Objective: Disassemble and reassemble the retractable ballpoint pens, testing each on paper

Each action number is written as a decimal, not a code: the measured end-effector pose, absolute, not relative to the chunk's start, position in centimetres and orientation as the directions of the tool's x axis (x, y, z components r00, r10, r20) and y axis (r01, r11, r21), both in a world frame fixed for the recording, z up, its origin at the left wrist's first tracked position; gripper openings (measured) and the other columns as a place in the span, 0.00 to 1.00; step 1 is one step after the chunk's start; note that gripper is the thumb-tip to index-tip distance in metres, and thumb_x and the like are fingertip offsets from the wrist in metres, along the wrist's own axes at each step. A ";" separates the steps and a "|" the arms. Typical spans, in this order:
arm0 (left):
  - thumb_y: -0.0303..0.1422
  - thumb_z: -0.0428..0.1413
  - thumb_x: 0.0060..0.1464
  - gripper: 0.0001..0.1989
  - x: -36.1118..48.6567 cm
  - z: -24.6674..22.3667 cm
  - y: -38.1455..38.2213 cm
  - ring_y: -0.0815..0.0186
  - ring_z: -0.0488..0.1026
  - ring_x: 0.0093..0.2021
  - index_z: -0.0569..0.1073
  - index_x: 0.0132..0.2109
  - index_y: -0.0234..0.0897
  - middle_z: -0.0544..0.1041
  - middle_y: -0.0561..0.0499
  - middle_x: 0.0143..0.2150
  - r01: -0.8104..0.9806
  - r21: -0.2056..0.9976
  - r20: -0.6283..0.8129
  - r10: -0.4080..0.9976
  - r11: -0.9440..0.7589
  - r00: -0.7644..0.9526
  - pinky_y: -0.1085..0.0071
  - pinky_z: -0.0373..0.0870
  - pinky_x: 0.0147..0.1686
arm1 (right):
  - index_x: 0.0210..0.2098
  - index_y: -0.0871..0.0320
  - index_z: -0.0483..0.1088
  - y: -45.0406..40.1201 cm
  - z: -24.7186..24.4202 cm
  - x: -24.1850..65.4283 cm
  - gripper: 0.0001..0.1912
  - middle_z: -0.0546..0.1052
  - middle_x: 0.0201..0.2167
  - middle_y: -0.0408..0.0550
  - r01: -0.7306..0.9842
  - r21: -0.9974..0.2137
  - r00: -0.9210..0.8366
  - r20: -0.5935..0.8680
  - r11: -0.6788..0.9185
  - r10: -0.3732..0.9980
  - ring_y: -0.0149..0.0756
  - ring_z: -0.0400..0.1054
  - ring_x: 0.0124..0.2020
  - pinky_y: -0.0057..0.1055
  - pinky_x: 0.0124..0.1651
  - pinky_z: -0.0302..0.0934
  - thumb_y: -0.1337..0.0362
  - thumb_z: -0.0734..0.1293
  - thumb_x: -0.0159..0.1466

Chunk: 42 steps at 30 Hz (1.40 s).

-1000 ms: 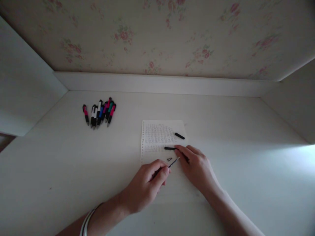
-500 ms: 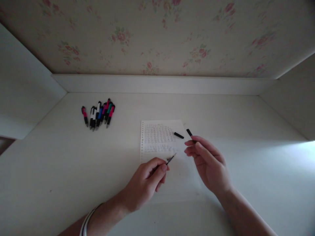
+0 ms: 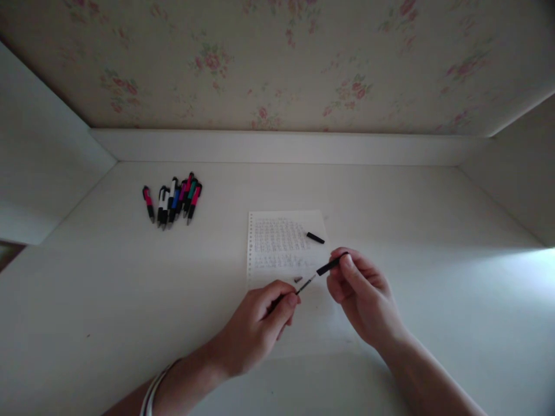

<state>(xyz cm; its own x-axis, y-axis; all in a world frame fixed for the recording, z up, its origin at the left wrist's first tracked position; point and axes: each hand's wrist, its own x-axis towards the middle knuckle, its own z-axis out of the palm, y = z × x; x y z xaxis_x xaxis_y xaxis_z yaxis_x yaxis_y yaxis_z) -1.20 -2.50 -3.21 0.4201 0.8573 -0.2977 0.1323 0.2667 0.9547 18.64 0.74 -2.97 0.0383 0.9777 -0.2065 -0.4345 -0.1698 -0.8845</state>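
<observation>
My left hand (image 3: pixel 264 320) is closed around a pen, most of it hidden in the fingers. Its thin refill (image 3: pixel 306 285) sticks out bare to the upper right. Between the thumb and fingers of my right hand (image 3: pixel 362 286) is a black pen grip sleeve (image 3: pixel 330 264), tilted so its lower end is close to the refill's tip; I cannot tell whether they touch. A small greyish pen tip (image 3: pixel 298 279) lies on the handwritten sheet (image 3: pixel 277 306) beneath. A second black sleeve-like piece (image 3: pixel 315 237) rests at the sheet's upper right.
Several click pens (image 3: pixel 173 202) in pink, white, blue, purple and green lie bunched at the back left of the white desk (image 3: pixel 108 277). One pink pen (image 3: pixel 148 204) sits slightly apart. A low white ledge (image 3: pixel 277 148) and side panels border the desk.
My right hand has turned the grip sleeve from pointing up and away to slanting down toward the refill. The small tip on the sheet now shows apart from the refill.
</observation>
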 end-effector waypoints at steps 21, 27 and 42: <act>0.48 0.48 0.70 0.21 -1.2 -3.1 -2.4 0.72 0.62 0.25 0.72 0.39 0.35 0.66 0.57 0.26 0.162 0.960 -0.277 0.864 0.228 0.421 0.73 0.59 0.26 | 0.37 0.54 0.79 0.8 -3.1 19.0 0.14 0.71 0.22 0.39 -0.464 -0.866 -0.011 -0.206 -0.188 0.978 0.20 0.59 0.18 0.20 0.22 0.50 0.52 0.77 0.60; 0.47 0.48 0.70 0.20 -1.1 -3.3 -2.6 0.72 0.62 0.25 0.72 0.39 0.36 0.66 0.57 0.27 0.168 0.961 -0.273 0.864 0.221 0.423 0.73 0.58 0.25 | 0.39 0.53 0.79 0.1 -3.9 18.6 0.13 0.66 0.18 0.36 -0.327 -0.926 -0.089 -0.168 -0.188 0.982 0.22 0.58 0.19 0.22 0.23 0.49 0.51 0.74 0.64; 0.47 0.53 0.67 0.18 -1.2 -3.1 -2.2 0.71 0.61 0.25 0.76 0.43 0.36 0.64 0.58 0.25 0.203 0.961 -0.261 0.868 0.189 0.423 0.73 0.57 0.26 | 0.37 0.56 0.79 -0.4 -3.3 18.1 0.14 0.71 0.19 0.40 -0.149 -0.974 -0.218 -0.138 -0.173 0.966 0.26 0.62 0.20 0.24 0.23 0.58 0.51 0.73 0.64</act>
<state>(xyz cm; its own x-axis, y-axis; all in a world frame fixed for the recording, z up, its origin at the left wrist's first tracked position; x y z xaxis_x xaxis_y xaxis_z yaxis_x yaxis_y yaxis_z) -1.22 -2.24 -3.13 0.4228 0.8679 -0.2605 0.2033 0.1893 0.9606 18.08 -0.39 -3.26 -0.2180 0.9662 -0.1378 -0.1491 -0.1725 -0.9737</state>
